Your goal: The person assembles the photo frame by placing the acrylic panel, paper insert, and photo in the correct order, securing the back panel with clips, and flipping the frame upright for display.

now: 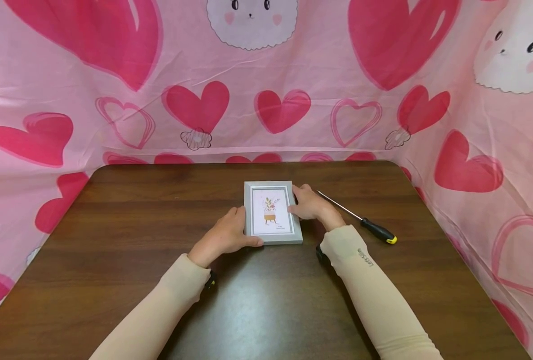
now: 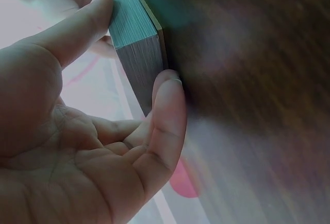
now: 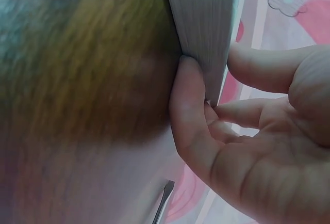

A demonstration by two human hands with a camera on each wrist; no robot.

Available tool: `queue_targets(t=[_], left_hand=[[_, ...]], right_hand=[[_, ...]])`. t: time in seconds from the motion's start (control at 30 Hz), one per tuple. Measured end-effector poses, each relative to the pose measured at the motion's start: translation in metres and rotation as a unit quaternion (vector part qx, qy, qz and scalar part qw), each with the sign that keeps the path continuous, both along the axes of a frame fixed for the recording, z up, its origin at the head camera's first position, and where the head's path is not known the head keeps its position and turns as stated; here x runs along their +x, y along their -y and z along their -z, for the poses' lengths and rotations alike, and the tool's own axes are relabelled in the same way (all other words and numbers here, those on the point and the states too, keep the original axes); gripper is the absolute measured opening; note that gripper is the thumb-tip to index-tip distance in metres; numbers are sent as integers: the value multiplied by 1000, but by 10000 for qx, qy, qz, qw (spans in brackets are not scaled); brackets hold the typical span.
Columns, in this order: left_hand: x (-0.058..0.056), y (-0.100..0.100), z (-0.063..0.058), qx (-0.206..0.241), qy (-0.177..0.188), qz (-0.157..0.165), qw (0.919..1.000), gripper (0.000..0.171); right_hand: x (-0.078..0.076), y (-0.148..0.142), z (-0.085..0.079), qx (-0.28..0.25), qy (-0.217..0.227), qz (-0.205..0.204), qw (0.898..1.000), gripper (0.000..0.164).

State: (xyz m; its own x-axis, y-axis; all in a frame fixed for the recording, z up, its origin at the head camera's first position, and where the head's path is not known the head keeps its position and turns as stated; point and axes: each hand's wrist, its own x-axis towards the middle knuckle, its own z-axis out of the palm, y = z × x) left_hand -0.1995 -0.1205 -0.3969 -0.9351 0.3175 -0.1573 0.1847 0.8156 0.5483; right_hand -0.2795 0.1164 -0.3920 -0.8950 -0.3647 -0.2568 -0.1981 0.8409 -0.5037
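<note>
A silver-grey picture frame (image 1: 273, 240) lies face up near the middle of the table, with a picture (image 1: 270, 210) of a potted plant on a stand inside it. My left hand (image 1: 223, 234) grips its lower left corner, the thumb along the near edge and the fingers at the left side. On the opposite side my right hand (image 1: 310, 203) holds the right edge, thumb at the front border and fingers around the side. In the left wrist view a thin brown layer shows at the underside of the frame (image 2: 131, 20). Fingertips of both hands reach the frame's lower edge.
To the right of my right hand lies a screwdriver (image 1: 376, 230) with a black and yellow handle, its shaft pointing toward the frame. The brown wooden table (image 1: 136, 215) meets a pink curtain (image 1: 244, 120) with hearts along its back and sides.
</note>
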Motion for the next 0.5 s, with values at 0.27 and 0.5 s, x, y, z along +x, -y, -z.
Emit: queue_targets(t=[0.27,0.5], left_hand=[[0,0,0,33,-30,12,10000,101],[3,5,3,120,-58,-8,9999,101]], right_hand=[[0,-1,3,35,-62,-33,10000,70],[6,-3,5,-342,57,38,9994,63]])
